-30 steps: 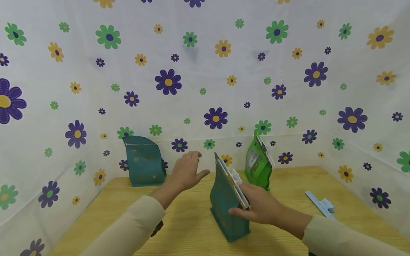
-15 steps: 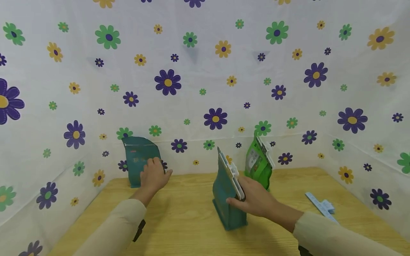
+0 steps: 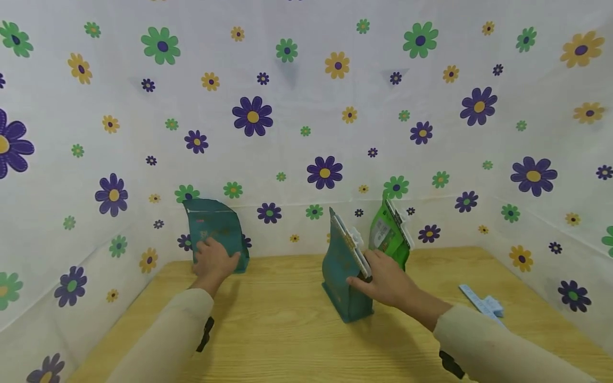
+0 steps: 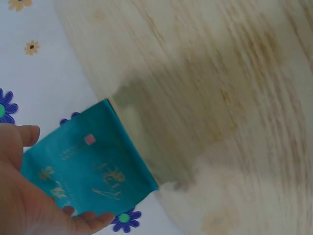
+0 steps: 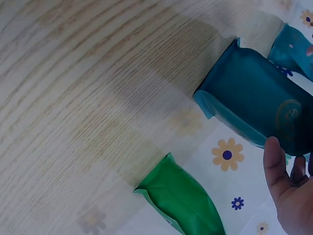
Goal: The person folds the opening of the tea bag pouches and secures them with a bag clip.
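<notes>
My right hand grips the top of a teal packaging bag, around the white sealing clip fastened along its upper edge. In the right wrist view this bag is at the upper right, its base towards the table. On the left, my left hand reaches in front of a second teal bag, which stands upright with no clip visible. The left wrist view has the thumb and fingers spread before this bag; whether they touch it I cannot tell.
A green bag with a white clip stands at the back right, just behind my right hand. A loose light-blue sealing clip lies on the wooden table at the right. A flower-patterned sheet encloses the back and sides.
My left hand has moved left, from the middle to the front of the left teal bag. My right hand has carried its clipped bag farther back, closer to the green bag.
</notes>
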`<state>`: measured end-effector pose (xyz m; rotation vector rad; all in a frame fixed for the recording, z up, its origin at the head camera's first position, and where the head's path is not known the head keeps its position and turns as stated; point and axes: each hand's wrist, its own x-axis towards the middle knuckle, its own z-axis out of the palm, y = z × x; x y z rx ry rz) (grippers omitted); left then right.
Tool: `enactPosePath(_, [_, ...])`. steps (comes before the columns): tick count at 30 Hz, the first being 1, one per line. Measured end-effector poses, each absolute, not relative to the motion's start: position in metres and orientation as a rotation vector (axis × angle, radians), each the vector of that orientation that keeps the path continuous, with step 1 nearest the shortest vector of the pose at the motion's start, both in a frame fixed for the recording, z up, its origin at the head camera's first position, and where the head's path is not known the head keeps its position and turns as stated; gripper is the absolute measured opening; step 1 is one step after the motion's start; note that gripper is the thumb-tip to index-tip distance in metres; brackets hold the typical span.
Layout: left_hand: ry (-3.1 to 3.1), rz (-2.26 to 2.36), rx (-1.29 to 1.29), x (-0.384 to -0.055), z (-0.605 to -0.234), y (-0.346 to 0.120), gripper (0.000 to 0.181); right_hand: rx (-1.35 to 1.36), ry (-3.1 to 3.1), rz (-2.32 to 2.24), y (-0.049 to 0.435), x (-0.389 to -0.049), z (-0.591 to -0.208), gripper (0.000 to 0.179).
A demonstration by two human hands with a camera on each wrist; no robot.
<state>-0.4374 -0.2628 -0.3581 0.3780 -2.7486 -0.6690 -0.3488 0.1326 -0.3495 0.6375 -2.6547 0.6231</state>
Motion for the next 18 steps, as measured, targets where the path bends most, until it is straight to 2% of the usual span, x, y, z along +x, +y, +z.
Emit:
enactPosePath(11, [-2.743, -0.944, 0.484, -0.462, -0.375, -0.265, 0.104, 0.507, -2.683, 0.65, 0.131, -0.364, -0.351, 0.048])
enactPosePath(14, [-2.741, -0.99, 0.519, -0.469, -0.378, -0.26, 0.104, 0.5, -2.678, 0.621, 0.131, -0.366, -0.353, 0.048])
enactPosePath(18, [-2.691, -0.979, 0.553, -0.477, -0.383, -0.254, 0.102, 0.489, -2.635, 0.574, 0.132, -0.368, -0.352, 0.036])
